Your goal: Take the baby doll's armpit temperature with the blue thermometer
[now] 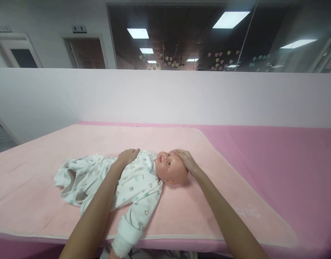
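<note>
A baby doll (169, 167) lies on its back on a pale pink towel (73, 144), head toward the right. It wears a white printed romper (135, 183) whose legs trail off to the left. My left hand (127, 157) rests flat on the doll's chest, fingers stretched out. My right hand (186, 160) cups the top of the doll's bare head, fingers curved over it. One sleeve of the romper hangs over the near edge of the table.
The towel covers a darker pink table surface (276, 162) that runs on to the right. A white partition wall (165, 97) stands right behind the table. Above it are glass panels with heart stickers and ceiling lights.
</note>
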Demonstrator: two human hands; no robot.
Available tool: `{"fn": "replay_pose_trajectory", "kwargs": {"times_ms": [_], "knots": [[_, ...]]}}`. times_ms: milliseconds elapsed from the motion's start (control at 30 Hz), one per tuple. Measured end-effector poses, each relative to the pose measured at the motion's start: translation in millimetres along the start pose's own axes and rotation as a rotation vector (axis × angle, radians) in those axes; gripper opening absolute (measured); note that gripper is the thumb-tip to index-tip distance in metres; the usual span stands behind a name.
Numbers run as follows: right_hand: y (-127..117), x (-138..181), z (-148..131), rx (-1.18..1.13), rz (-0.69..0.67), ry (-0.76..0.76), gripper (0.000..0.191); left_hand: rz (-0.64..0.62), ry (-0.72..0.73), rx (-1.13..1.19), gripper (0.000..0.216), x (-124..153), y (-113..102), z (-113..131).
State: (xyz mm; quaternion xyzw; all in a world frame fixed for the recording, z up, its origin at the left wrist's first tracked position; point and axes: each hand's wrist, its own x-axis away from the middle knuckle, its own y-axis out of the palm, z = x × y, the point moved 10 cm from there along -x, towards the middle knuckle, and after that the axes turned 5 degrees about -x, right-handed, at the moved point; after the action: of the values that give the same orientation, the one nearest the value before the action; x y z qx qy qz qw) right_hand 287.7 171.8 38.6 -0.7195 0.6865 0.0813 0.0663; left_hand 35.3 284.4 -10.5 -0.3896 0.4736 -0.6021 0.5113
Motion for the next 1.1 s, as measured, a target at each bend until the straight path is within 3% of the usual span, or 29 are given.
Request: {"fn": "replay_pose_trajectory", "kwargs": {"times_ms": [667, 867, 1033, 1100], "knots": [[0, 0, -1, 0.03, 0.005, -0.002, 0.029, 0.003, 0.005, 0.017, 0.063, -1, 1, -1], [-18, -4, 3, 0.051, 0.166, -0.036, 0.037, 0.002, 0.001, 0.012, 0.063, 1, 0, 0], [-10, -5, 14, 0.121, 0.04, 0.038, 0.036, 0.002, 0.006, 0.012, 0.063, 2, -1, 1], [-12, -5, 12, 0.119, 0.067, 0.019, 0.034, 0.003, 0.009, 0.011, 0.063, 2, -1, 2]]}}
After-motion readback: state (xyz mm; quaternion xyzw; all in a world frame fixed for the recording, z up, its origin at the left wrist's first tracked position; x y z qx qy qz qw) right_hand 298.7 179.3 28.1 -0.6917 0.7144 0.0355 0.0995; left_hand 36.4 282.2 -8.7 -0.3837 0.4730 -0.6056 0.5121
